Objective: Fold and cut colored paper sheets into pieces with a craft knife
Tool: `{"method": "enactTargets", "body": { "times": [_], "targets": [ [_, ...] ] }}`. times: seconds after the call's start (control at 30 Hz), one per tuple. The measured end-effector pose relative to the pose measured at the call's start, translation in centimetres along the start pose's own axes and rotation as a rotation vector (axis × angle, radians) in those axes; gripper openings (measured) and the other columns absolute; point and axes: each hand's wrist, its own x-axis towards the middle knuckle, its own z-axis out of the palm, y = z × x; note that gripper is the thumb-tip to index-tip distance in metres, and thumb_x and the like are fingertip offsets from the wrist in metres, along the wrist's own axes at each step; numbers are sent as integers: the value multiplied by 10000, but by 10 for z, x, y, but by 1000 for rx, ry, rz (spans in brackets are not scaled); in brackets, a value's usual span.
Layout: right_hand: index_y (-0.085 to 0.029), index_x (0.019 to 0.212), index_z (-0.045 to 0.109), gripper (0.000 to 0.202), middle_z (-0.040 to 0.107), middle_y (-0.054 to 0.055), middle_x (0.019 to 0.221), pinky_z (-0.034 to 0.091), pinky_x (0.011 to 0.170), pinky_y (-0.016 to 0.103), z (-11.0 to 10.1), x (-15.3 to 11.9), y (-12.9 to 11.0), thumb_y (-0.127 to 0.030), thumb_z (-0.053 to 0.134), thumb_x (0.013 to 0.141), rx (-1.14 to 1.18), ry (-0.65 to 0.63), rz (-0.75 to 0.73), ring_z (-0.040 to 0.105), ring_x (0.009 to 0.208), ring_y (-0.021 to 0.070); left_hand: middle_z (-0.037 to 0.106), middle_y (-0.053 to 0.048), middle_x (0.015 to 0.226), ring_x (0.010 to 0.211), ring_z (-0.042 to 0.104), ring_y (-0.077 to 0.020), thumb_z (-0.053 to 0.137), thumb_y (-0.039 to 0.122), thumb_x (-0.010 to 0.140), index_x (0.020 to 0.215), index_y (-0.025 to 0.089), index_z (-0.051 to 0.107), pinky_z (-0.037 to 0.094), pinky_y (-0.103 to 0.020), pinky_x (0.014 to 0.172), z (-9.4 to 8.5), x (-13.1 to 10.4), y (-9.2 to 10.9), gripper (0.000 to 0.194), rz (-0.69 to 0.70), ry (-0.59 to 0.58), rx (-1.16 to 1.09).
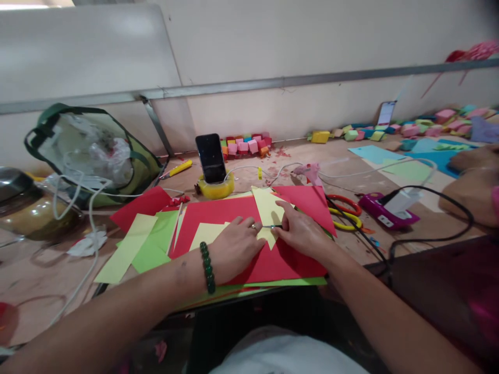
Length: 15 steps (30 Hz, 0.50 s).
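My left hand (237, 246), with a green bead bracelet at its wrist and a ring, lies flat over pale yellow paper on red sheets (218, 210). Beside it, my right hand (302, 228) is closed around a thin pointed tool (273, 226) whose tip points left toward my left fingers. A pale yellow sheet (265, 205) lies partly under both hands. Its lower end comes to a point on the red sheet. Green sheets show beneath the red stack at its front edge.
Behind the papers, a phone (211, 156) leans in a yellow tape roll (216, 187). Scissors (351, 221), a purple power strip (385, 210) and cables are at the right. A pink glue gun (310, 172) lies behind. Another person's arm (468, 195) is far right; a bag (97, 156) stands left.
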Motion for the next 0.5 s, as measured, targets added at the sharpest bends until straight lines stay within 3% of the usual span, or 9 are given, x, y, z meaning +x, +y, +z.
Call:
{"method": "enactTargets", "body": {
  "times": [0.2,0.37,0.5],
  "targets": [
    [-137,1435,365,702,643,28,775,351,577,269,-3,1,2,-292,618,799,-7,-17,8,563,693,191,638,-110,1037,908,549,-258,443,86,892,1103,134,632,427,-403,822,13,-44,31,287,-203,-83,-58],
    [-154,1453,343,739,641,25,761,338,558,271,-2,6,7,-307,624,788,-6,-37,7,578,697,204,665,-100,1081,920,565,-246,443,5,800,1148,161,631,410,-407,886,33,-83,52,425,-406,-6,-80],
    [-134,1447,345,754,652,43,783,344,561,282,-2,9,8,-342,631,780,-12,-42,16,589,708,220,687,-97,1110,962,581,-257,455,4,766,1240,157,606,385,-427,926,46,-106,62,520,-471,101,-56]
  ]
}}
